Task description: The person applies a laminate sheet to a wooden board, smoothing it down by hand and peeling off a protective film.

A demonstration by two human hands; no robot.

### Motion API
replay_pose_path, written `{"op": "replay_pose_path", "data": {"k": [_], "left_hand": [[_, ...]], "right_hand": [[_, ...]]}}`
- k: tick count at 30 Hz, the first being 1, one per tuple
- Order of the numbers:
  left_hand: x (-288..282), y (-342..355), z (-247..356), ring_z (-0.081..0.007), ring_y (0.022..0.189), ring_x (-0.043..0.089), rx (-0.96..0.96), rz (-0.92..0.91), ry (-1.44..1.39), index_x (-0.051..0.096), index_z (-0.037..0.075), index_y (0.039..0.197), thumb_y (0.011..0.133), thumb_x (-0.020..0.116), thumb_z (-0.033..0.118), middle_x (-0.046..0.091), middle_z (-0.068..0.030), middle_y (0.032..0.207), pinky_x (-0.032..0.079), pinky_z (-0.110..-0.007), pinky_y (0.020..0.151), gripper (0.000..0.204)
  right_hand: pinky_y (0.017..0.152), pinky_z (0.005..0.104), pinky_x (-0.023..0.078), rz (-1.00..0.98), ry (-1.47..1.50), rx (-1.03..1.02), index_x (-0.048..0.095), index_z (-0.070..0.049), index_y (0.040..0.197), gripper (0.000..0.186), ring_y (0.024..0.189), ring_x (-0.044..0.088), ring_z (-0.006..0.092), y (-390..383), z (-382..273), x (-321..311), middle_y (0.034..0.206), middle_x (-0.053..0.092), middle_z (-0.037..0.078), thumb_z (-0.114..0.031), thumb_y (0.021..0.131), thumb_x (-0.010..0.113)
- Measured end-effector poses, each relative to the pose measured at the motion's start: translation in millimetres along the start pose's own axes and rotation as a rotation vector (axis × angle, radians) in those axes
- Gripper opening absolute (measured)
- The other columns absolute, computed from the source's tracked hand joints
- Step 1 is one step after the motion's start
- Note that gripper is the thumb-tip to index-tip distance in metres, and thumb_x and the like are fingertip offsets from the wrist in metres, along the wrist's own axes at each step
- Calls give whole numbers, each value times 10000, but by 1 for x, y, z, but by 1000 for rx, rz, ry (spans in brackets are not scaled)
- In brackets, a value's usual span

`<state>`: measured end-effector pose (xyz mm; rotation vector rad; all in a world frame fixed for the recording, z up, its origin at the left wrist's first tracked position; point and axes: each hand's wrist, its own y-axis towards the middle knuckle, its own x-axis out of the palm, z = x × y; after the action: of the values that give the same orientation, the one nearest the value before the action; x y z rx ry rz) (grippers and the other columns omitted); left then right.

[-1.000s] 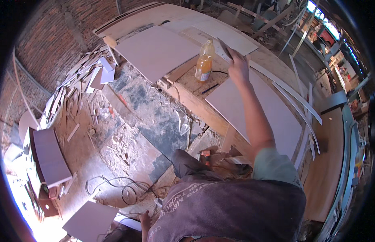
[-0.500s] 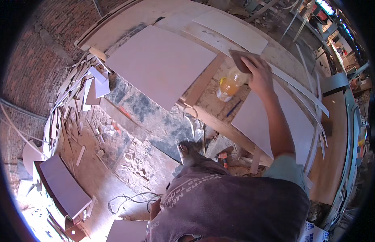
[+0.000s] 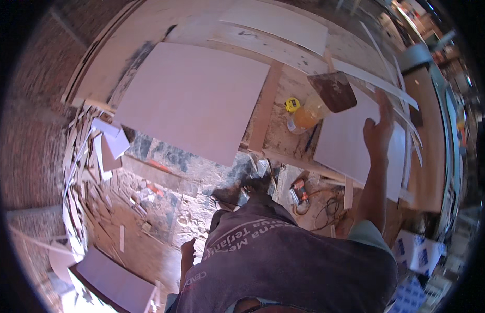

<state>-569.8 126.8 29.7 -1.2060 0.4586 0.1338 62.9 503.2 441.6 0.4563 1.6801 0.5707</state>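
Observation:
My right hand (image 3: 379, 128) is raised over a pale sheet panel (image 3: 352, 141) on the right of the workbench. It is open and holds nothing, with the thumb apart and the fingers stretched away, blurred. Just left of it is a dark brown, squarish flat piece (image 3: 334, 93), overlapping the top of a clear container of orange liquid (image 3: 305, 117). Whether the two touch, I cannot tell. Beside the container are a yellow tape measure (image 3: 292, 104) and a dark, thin pen-like stick (image 3: 311, 137). Low beside my body, my left hand (image 3: 188, 253) hangs with fingers loosely apart, nothing visible in it.
A large pale panel (image 3: 193, 99) covers the bench's middle, beside a brown strip (image 3: 266, 107). Long white strips (image 3: 378, 86) lie at right. Below the bench, an orange-and-black power tool (image 3: 300, 192) lies on the dusty floor. Offcuts (image 3: 83, 182) are heaped at left.
My right hand has let go of the brown piece and drawn back to the right. My left hand has come into view. The view has shifted, showing the tape measure more fully.

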Motion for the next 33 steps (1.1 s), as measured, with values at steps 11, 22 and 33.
{"op": "replay_pose_path", "data": {"k": [11, 22, 33], "left_hand": [[-157, 129, 169, -224, 1025, 609, 85, -84, -569, 617, 103, 1277, 887, 706, 413, 636, -58, 1176, 466, -425, 839, 505], [-199, 134, 383, -280, 1083, 605, 336, -201, -874, 555, 97, 1340, 885, 716, 428, 577, -130, 1268, 496, -491, 893, 585], [-279, 151, 413, -162, 586, 505, 597, 644, -313, 575, -4, 762, 886, 742, 374, 555, -56, 655, 414, -352, 523, 432]], "right_hand": [[708, 341, 473, 92, 471, 277, 631, -15, 915, 91, 772, 566, 188, -118, -187, 118, 853, 603, 60, 36, 843, 652], [988, 521, 452, -707, 276, 263, 368, -165, 1525, 952, 1296, 471, 394, -174, -278, 249, 1459, 398, 167, -303, 715, 851], [973, 528, 446, -606, 198, 450, 587, -111, 1332, 641, 1190, 574, 355, -135, -281, 252, 1266, 584, 144, -320, 770, 811]]}}
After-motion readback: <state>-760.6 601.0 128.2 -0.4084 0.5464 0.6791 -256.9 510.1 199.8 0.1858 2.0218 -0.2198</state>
